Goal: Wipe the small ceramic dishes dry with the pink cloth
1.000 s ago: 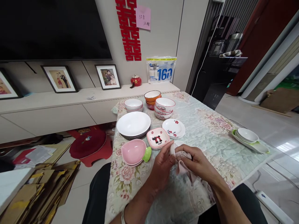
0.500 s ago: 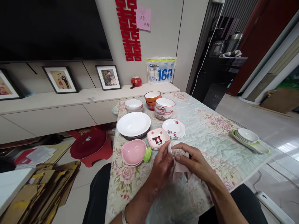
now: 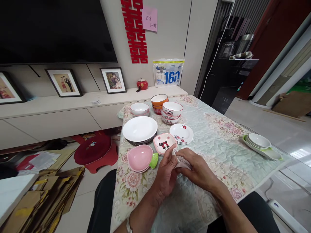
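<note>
Holds a small white dish (image 3: 173, 154) in the left hand (image 3: 166, 173), pinched tight between the thumb and fingers. Shows only a bit of white edge there, so cannot tell the whole shape. Grips a pale pink cloth (image 3: 182, 162) in the right hand (image 3: 198, 166), all bunched up, and holds it against the dish. Has both hands close together, over a flowery tablecloth (image 3: 213, 145). Wears a silver bracelet (image 3: 128, 225) on the left wrist.

Has a square cat dish (image 3: 167, 139) just past the left fingertips, with pink spots and a black cat on it. Has a pink dish (image 3: 139, 157) near the left hand, over to its left, with a green leaf (image 3: 154, 160) on the side closest to the hand. Has a big white plate (image 3: 140, 128) farther past the left hand, on top of something dark.

Has a little pile of flower plates (image 3: 181, 130) past both hands. Has white bowls (image 3: 172, 110) in a stack farther out than those, near some orange bowls (image 3: 159, 102). Has a red-rimmed bowl (image 3: 139, 109) far past the left hand too, beyond the big white plate. Has small white dishes (image 3: 259, 140) well apart from the right hand, far to its right, stacked on a long green-edged dish (image 3: 273, 154).
</note>
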Tool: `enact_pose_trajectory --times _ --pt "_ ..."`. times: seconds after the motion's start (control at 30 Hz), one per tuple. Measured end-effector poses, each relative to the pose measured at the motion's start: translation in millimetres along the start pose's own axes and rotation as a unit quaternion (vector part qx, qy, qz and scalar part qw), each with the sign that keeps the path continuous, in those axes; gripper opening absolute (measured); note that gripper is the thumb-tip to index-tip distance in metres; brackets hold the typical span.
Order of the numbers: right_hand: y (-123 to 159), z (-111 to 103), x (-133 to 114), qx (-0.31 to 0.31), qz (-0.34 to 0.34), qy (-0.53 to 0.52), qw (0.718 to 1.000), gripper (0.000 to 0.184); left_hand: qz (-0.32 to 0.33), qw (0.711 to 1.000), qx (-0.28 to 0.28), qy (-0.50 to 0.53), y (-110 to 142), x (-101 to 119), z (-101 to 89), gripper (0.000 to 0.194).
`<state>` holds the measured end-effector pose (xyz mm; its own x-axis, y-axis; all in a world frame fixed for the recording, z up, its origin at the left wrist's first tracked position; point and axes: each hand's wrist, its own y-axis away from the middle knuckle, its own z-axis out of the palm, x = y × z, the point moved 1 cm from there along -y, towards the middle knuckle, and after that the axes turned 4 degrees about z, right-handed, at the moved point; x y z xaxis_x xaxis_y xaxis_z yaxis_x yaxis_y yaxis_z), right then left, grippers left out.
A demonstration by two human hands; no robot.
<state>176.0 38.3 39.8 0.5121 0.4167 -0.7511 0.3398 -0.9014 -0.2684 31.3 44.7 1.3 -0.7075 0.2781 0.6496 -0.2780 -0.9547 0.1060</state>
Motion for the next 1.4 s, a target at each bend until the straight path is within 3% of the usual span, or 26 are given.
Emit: enact_pose_trajectory --times 0.1,0.23,0.37,0.43,0.53,0.67,0.83,0.97,1.07,1.2,1.3,1.4 --pt "2.4 -2.1 1.2 0.004 0.057 -0.101 0.993 0.025 -0.026 0.999 -0.031 0.000 1.1 0.0 1.2 0.049" --pt "8.3 -10.0 7.8 0.036 0.158 -0.314 0.936 0.030 -0.060 0.992 -0.107 -0.005 5.1 0.4 5.9 0.033" --pt "7.8 -10.4 20.7 0.098 0.198 -0.377 0.900 0.039 -0.058 0.993 -0.095 -0.047 5.6 -0.5 6.2 0.037" --pt "5.4 -8.5 27.3 0.142 0.199 -0.352 0.903 0.042 -0.053 0.991 -0.064 -0.101 4.2 -2.2 3.6 0.041" --pt "2.0 -5.6 33.4 0.201 0.183 -0.243 0.931 0.038 -0.031 0.984 -0.036 -0.173 1.7 -4.9 -1.4 0.043" --pt "-0.1 -2.1 30.2 0.271 0.073 -0.016 0.960 0.022 0.025 0.977 -0.040 -0.209 -0.5 -6.8 -5.6 0.037" --pt "2.0 4.5 8.7 0.246 -0.062 0.093 0.963 0.018 0.040 0.986 -0.058 -0.154 -1.4 -8.0 -5.2 0.032" --pt "3.4 16.1 -11.5 0.185 -0.102 0.102 0.972 0.017 0.097 0.973 -0.053 -0.203 -1.2 -4.6 -3.4 0.025" --pt "0.8 24.6 -15.8 0.221 -0.122 0.159 0.954 0.014 0.127 0.957 -0.065 -0.254 0.3 -2.1 -1.5 0.024" --pt "-3.9 21.6 -2.7 0.307 -0.110 0.148 0.934 0.014 0.086 0.963 -0.102 -0.235 2.5 -4.5 0.4 0.033" --pt "-4.9 12.0 12.0 0.312 -0.014 0.063 0.948 0.012 0.058 0.962 -0.116 -0.239 3.1 -6.2 1.4 0.037" --pt "-3.0 8.0 17.2 0.319 0.069 0.029 0.945 0.014 0.062 0.956 -0.116 -0.261 3.2 -5.5 2.8 0.037"
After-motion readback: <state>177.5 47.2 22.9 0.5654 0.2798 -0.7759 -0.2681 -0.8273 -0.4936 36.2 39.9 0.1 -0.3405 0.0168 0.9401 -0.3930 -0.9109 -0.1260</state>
